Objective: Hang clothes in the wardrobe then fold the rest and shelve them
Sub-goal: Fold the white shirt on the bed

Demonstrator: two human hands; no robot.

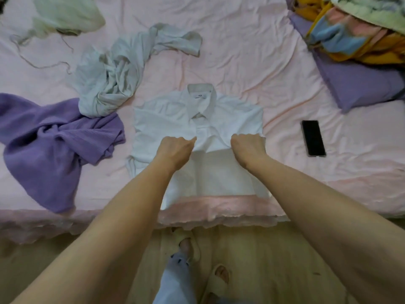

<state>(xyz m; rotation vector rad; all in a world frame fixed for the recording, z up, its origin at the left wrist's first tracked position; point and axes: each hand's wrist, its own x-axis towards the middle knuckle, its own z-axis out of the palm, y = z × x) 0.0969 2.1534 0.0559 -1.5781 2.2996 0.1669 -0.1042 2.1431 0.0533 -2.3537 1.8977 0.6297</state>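
A white collared shirt (175,115) lies front-up on the pink bed (252,51), collar away from me, sleeves folded in. Its lower part is lifted and doubled over toward the collar. My left hand (175,148) grips the raised hem on the left, fingers curled round the cloth. My right hand (247,145) grips the same hem on the right. A crumpled pale grey garment (114,77) lies to the left of the shirt, with a purple knitted garment (50,137) beside it. A pale green garment (65,16) with loose strings sits at the far left corner.
A black phone (313,138) lies screen-up on the bed to the right of the shirt. A purple pillow (355,82) and a heap of colourful bedding (350,29) fill the far right corner. The bed's front edge (219,213) runs above the wooden floor, where my slippered feet stand.
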